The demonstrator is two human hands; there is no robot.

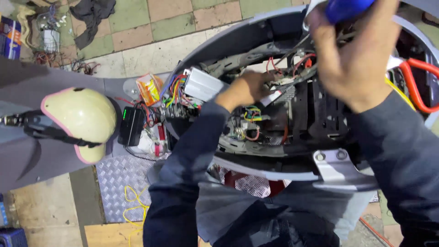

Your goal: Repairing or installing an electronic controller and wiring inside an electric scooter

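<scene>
The right hand (354, 55) is clenched around a blue tool handle (347, 8) above the opened scooter body (274, 169). The left hand (244, 89) reaches down among the wires (251, 114) inside; whether it grasps anything cannot be told. Just left sits a silver controller box (201, 84) with coloured cables, and farther left a cream helmet (82, 119).

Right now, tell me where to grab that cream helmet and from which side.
Probably by the lower rim of the helmet, coming from the right, where its pink-edged rim curves free above the checker plate. The domed shell is smooth and gives little purchase, and the black strap crosses its left side. The left hand is nearest, but sits in the scooter's wiring.
</scene>
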